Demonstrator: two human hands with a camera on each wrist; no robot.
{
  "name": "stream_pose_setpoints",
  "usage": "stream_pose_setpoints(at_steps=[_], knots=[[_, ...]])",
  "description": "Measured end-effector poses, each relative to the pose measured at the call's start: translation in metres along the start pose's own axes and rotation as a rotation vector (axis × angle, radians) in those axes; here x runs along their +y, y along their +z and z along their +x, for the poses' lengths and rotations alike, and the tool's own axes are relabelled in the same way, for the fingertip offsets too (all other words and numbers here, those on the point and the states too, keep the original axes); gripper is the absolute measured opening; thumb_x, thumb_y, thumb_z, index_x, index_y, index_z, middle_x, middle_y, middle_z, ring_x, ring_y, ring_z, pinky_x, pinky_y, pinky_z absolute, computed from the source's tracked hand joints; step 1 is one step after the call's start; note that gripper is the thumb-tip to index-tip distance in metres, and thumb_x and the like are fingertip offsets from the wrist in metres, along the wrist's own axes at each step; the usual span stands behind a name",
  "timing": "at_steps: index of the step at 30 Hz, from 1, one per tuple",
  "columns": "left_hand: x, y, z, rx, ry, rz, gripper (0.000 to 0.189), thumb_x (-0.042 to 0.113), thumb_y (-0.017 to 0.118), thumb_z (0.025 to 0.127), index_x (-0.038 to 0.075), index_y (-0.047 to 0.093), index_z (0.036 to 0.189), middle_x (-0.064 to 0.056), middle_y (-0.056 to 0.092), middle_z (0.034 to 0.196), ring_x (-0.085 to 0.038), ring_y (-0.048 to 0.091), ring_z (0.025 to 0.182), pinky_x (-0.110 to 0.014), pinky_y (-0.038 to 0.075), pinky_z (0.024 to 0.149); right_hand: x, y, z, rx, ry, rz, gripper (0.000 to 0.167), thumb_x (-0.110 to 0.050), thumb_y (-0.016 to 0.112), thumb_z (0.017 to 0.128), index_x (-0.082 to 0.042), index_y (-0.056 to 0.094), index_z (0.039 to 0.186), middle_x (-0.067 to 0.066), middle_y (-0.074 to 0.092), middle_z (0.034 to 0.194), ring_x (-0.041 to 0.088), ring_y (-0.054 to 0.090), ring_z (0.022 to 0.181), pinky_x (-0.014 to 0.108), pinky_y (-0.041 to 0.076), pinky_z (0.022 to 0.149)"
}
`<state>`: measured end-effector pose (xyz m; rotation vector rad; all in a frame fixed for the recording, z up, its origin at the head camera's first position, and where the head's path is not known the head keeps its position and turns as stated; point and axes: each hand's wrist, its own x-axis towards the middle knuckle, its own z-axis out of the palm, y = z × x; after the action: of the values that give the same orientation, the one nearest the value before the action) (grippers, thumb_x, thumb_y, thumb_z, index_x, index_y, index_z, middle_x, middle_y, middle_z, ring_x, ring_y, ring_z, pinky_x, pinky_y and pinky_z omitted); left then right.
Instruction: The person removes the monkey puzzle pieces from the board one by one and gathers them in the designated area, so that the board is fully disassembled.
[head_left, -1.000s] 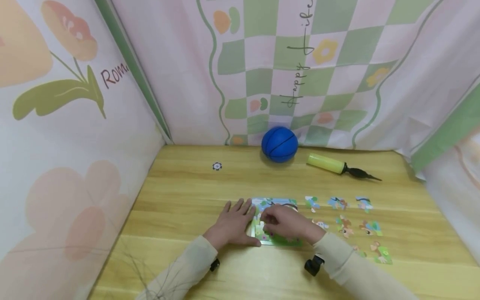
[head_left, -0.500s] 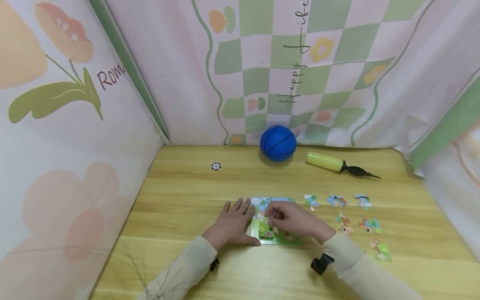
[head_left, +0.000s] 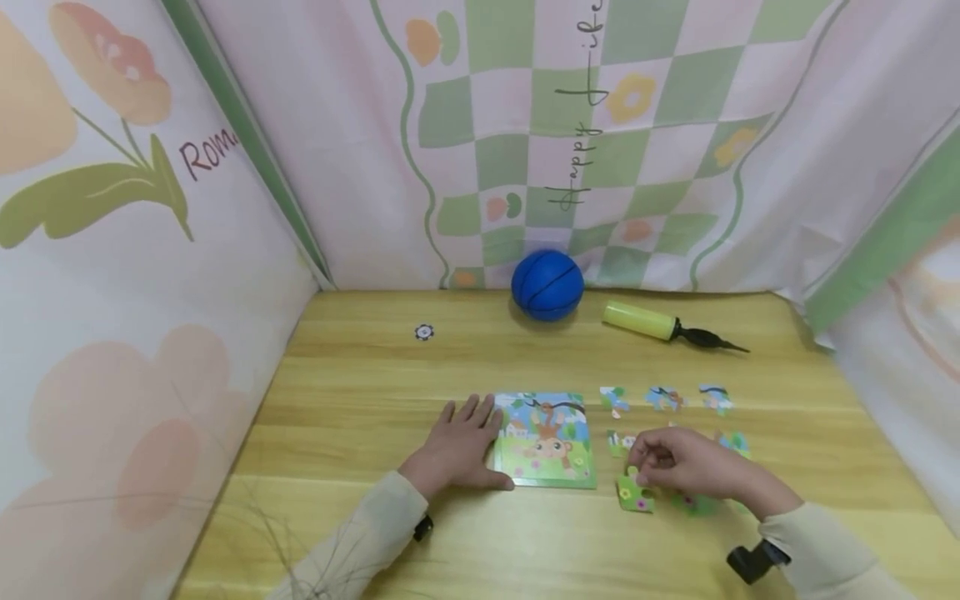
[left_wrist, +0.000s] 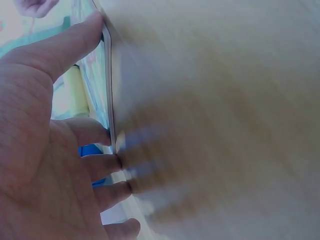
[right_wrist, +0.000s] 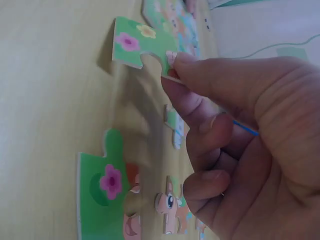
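My left hand (head_left: 457, 442) lies with fingers spread at the left edge of a puzzle board (head_left: 547, 429) showing a monkey picture. In the left wrist view, the thumb (left_wrist: 75, 42) and fingertips touch the board's side. To the board's right, my right hand (head_left: 693, 467) pinches a green puzzle piece (head_left: 633, 493) with flowers between thumb and index finger. The right wrist view shows this piece (right_wrist: 132, 42) tilted above the table, its shadow beneath. Another green piece (right_wrist: 100, 195) with a pink flower lies close by. My right hand partly hides the loose pieces in the head view.
Loose puzzle pieces lie in rows right of the board, including a top-row piece (head_left: 666, 398). Farther back are a blue ball (head_left: 547, 285), a yellow hand pump (head_left: 641, 321) and a small round token (head_left: 424, 332). Patterned cloth walls border the wooden table.
My right hand has moved from over the board to the right, carrying the green flowered piece to the loose pieces. My left hand stays at the board's edge.
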<state>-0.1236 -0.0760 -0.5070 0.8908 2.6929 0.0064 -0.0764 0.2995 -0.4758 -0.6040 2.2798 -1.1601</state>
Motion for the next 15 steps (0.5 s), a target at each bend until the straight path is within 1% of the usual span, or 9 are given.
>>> stream_pose_setpoints(at_steps=[1,5,8,11,13,15], knots=[[-0.0004,0.0,0.0003,0.0,0.001,-0.001,0.115,0.086,0.055,0.078,0.016,0.02,0.163,-0.008,0.006,0.169,-0.031,0.006,0.153,-0.057,0.011,0.12,0.001,0.0007,0.0,0.008,0.013,-0.003,0.016,-0.018,0.071,0.097,-0.006,0.067,0.107,0.005,0.069,0.089,0.023,0.065,0.071,0.033,0.056,0.06],[0.0,-0.0007,0.0009,0.003,0.01,-0.015,0.115,0.085,0.056,0.079,0.015,0.021,0.163,-0.009,0.008,0.169,-0.032,0.007,0.153,-0.057,0.011,0.12,0.0034,0.0027,0.0013,0.041,0.044,-0.042,0.013,-0.017,0.072,0.096,-0.008,0.067,0.104,0.003,0.068,0.088,0.022,0.063,0.07,0.03,0.054,0.056],[0.0015,-0.0019,0.0001,-0.003,0.013,-0.021,0.114,0.084,0.057,0.079,0.015,0.022,0.163,-0.009,0.009,0.169,-0.032,0.008,0.153,-0.057,0.011,0.12,0.005,0.0039,0.0013,0.049,0.05,-0.066,0.012,-0.018,0.072,0.096,-0.009,0.067,0.104,0.001,0.068,0.089,0.019,0.063,0.073,0.029,0.053,0.059],[0.0025,-0.0037,-0.0011,-0.006,0.009,-0.02,0.113,0.084,0.058,0.079,0.015,0.023,0.163,-0.009,0.01,0.168,-0.032,0.01,0.153,-0.056,0.013,0.12,0.0066,0.0045,0.0015,0.051,0.051,-0.079,0.012,-0.019,0.071,0.096,-0.01,0.067,0.104,0.0,0.068,0.089,0.016,0.063,0.073,0.029,0.053,0.059],[0.0025,-0.0041,-0.0016,-0.009,0.007,-0.018,0.113,0.084,0.058,0.08,0.015,0.023,0.163,-0.009,0.01,0.168,-0.032,0.01,0.153,-0.056,0.013,0.12,0.0072,0.0047,0.0016,0.051,0.054,-0.079,0.012,-0.019,0.071,0.097,-0.01,0.067,0.104,0.0,0.069,0.089,0.016,0.062,0.07,0.03,0.053,0.057],[0.0023,-0.0034,-0.0014,-0.011,0.007,-0.02,0.113,0.083,0.058,0.08,0.015,0.023,0.163,-0.009,0.01,0.169,-0.032,0.01,0.153,-0.056,0.012,0.12,0.0074,0.0048,0.0019,0.06,0.054,-0.094,0.012,-0.02,0.071,0.097,-0.011,0.068,0.103,0.0,0.069,0.09,0.015,0.062,0.071,0.029,0.052,0.058]])
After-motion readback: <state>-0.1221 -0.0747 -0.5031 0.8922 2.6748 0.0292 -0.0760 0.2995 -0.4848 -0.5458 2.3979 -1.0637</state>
